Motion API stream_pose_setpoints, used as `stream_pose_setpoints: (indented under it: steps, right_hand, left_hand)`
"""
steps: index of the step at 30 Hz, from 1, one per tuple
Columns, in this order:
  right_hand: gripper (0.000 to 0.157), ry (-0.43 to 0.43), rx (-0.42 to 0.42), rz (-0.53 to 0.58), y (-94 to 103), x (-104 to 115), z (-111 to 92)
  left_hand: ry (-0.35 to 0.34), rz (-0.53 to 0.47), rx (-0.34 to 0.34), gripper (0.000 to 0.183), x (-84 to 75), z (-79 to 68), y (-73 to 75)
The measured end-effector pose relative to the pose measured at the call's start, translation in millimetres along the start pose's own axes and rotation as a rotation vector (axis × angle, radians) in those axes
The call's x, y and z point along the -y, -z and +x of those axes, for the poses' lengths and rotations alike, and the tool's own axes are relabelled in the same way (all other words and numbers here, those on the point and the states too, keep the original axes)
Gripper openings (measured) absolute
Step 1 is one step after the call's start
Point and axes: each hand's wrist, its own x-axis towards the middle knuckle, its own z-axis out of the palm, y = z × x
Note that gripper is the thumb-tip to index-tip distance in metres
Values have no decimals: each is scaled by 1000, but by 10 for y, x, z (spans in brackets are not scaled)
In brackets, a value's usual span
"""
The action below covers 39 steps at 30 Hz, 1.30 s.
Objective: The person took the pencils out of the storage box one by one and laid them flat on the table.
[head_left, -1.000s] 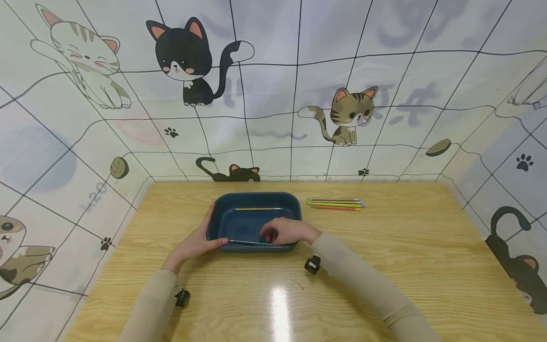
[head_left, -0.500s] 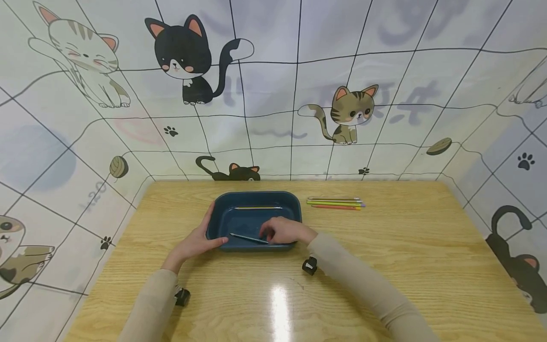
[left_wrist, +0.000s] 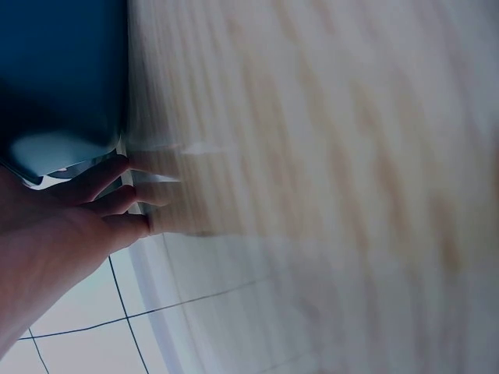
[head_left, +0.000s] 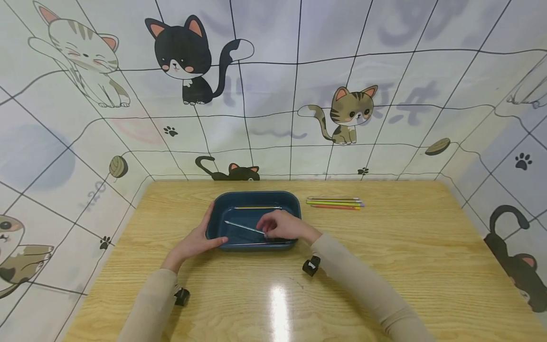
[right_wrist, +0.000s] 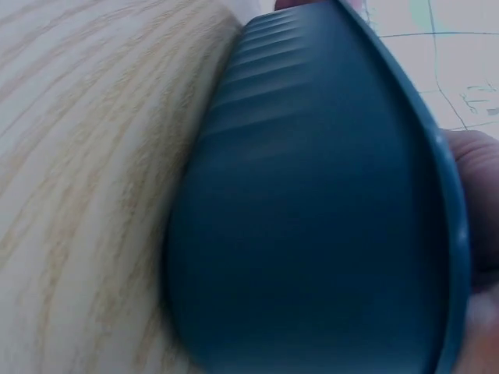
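Note:
A dark blue rectangular tray [head_left: 254, 194] sits on the wooden table. My left hand [head_left: 194, 244] holds its left end, thumb over the front-left rim and fingers along the outer side. In the left wrist view these fingers [left_wrist: 109, 204] lie beside the tray's lower edge. Over the tray, my right hand [head_left: 282, 225] pinches a slim pale silver-blue pencil [head_left: 243, 227] near its right end; the pencil slants up to the left. One pencil [head_left: 256, 207] lies along the tray's back, another thin one [head_left: 252, 244] along the front. The tray wall mostly covers my right hand in the right wrist view.
Several coloured pencils [head_left: 335, 204] lie side by side on the table [head_left: 384, 247], right of the tray. A cloth [head_left: 273, 133] printed with cats and a grid stands behind the table and along both sides. Both wrists carry small black cameras.
The pencil in my right hand has come away from the tray's front wall, its left end swinging toward the back. A thin pencil now shows along the front. My left hand stays put.

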Motion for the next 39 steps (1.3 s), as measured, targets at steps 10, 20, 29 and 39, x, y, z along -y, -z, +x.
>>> stream_pose_setpoints:
  steps: [10, 20, 29, 39]
  right_hand:
    - [23, 49, -92, 50, 125, 40, -100]
    - [22, 52, -145, 72, 255, 32, -327]
    - [23, 32, -206, 19, 442, -74, -616]
    - [22, 26, -257, -41, 637, -175, -921]
  left_hand:
    - [-10, 18, -4, 110, -22, -18, -1]
    - [-7, 15, 0, 111, 24, -45, -22]
    - [3, 5, -4, 110, 22, -20, -16]
    - [8, 4, -8, 109, -38, -32, -28]
